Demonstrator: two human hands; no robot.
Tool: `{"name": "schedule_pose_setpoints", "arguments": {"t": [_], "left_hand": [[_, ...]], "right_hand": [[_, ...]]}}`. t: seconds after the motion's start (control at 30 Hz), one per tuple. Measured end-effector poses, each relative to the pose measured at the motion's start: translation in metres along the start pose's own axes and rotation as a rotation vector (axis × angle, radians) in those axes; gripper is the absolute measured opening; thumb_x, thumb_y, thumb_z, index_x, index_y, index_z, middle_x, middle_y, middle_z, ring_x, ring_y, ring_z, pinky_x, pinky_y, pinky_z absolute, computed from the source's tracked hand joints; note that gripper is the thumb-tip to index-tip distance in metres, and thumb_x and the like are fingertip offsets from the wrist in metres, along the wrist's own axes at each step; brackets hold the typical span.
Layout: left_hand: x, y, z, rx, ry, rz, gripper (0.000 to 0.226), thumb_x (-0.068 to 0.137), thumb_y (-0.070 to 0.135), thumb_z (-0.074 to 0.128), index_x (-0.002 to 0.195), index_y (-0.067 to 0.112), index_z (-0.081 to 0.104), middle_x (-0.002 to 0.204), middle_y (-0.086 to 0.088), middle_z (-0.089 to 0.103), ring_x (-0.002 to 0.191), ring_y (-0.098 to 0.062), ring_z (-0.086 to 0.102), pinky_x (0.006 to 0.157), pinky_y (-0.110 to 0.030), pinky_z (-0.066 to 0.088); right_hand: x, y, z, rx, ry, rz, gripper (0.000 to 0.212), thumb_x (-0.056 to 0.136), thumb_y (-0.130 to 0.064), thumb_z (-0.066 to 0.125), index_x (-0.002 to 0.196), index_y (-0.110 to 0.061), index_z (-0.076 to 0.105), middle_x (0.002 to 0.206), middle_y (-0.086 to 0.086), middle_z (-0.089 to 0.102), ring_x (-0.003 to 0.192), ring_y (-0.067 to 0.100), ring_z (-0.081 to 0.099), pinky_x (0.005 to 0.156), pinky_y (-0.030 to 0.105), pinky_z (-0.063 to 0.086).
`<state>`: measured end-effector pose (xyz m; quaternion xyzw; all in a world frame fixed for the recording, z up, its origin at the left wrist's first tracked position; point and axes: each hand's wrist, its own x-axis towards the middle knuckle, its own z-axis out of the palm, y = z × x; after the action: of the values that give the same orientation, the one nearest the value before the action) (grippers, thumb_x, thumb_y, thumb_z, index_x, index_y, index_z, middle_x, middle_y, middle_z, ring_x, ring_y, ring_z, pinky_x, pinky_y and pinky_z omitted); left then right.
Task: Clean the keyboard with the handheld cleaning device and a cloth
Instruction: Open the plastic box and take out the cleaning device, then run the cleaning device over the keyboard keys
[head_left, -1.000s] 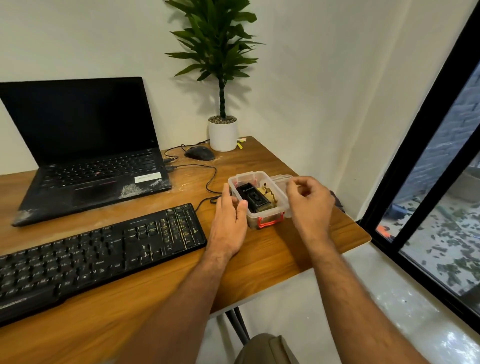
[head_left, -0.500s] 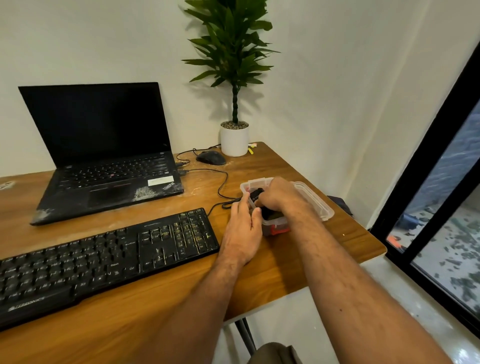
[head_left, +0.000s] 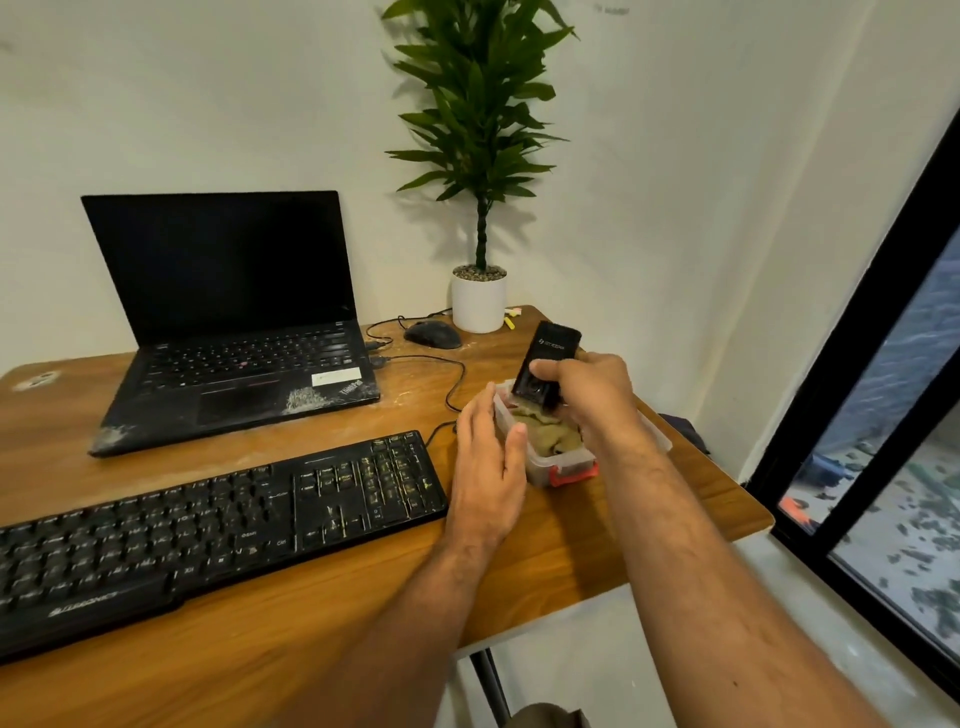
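Both hands work at the clear plastic box (head_left: 545, 470) on the wooden desk (head_left: 322, 613). My right hand (head_left: 597, 395) grips the black handheld cleaning device (head_left: 550, 358), tilted above the box. My left hand (head_left: 491, 462) rests flat-fingered against the box's 9 o'clock wall. Inside lies the tan cloth (head_left: 553, 441). At 9 o'clock from the box sits the black keyboard (head_left: 208, 525).

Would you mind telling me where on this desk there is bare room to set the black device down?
Bare wood lies along the near edge of the desk, in front of the keyboard, and between the keyboard and laptop. The far right corner is crowded: plastic box, mouse, cables, plant pot.
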<state>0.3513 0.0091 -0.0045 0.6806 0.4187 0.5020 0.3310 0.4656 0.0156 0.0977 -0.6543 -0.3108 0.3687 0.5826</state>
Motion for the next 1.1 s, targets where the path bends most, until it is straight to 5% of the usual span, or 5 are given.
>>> {"name": "schedule_pose_setpoints", "arguments": {"t": [0.2, 0.33, 0.63, 0.93, 1.1], "left_hand": [[-0.015, 0.031, -0.059, -0.640, 0.222, -0.270, 0.045, 0.097, 0.022, 0.062, 0.141, 0.032, 0.054, 0.128, -0.002, 0.066, 0.114, -0.018, 0.067, 0.090, -0.040, 0.060], [-0.027, 0.028, -0.125, -0.631, 0.335, -0.299, 0.034, 0.095, 0.016, 0.065, 0.129, 0.021, 0.066, 0.108, 0.000, 0.076, 0.104, -0.020, 0.072, 0.084, -0.038, 0.061], [-0.059, 0.005, -0.253, -0.506, 0.489, -0.336, 0.035, 0.094, 0.012, 0.066, 0.126, 0.027, 0.068, 0.106, 0.003, 0.077, 0.102, -0.014, 0.073, 0.086, -0.038, 0.061], [-0.071, -0.024, -0.342, -0.461, 0.645, -0.303, 0.035, 0.092, 0.006, 0.067, 0.122, 0.023, 0.068, 0.103, 0.001, 0.078, 0.099, -0.017, 0.074, 0.082, -0.033, 0.062], [-0.072, -0.047, -0.402, -0.078, 0.600, -0.332, 0.022, 0.092, 0.024, 0.066, 0.111, 0.034, 0.074, 0.106, 0.011, 0.076, 0.101, -0.005, 0.071, 0.089, -0.029, 0.057]], "right_hand": [[-0.045, 0.010, 0.039, 0.412, -0.369, 0.194, 0.029, 0.086, 0.004, 0.068, 0.114, 0.007, 0.062, 0.094, 0.021, 0.075, 0.084, 0.029, 0.076, 0.074, 0.041, 0.062], [-0.071, 0.019, 0.090, 0.444, -0.521, 0.238, 0.026, 0.088, 0.006, 0.065, 0.114, 0.006, 0.064, 0.101, 0.022, 0.074, 0.085, 0.026, 0.075, 0.061, 0.036, 0.061], [-0.141, 0.030, 0.204, 0.431, -0.780, 0.216, 0.021, 0.087, 0.012, 0.062, 0.101, -0.001, 0.069, 0.102, 0.020, 0.075, 0.094, 0.031, 0.074, 0.084, 0.041, 0.061], [-0.176, 0.043, 0.304, 0.456, -0.971, 0.264, 0.024, 0.086, 0.013, 0.061, 0.109, 0.007, 0.066, 0.104, 0.021, 0.074, 0.092, 0.027, 0.075, 0.077, 0.034, 0.062], [-0.186, 0.050, 0.348, 0.264, -0.918, 0.065, 0.027, 0.083, 0.009, 0.069, 0.108, 0.000, 0.069, 0.101, 0.014, 0.076, 0.093, 0.027, 0.074, 0.079, 0.037, 0.061]]}}
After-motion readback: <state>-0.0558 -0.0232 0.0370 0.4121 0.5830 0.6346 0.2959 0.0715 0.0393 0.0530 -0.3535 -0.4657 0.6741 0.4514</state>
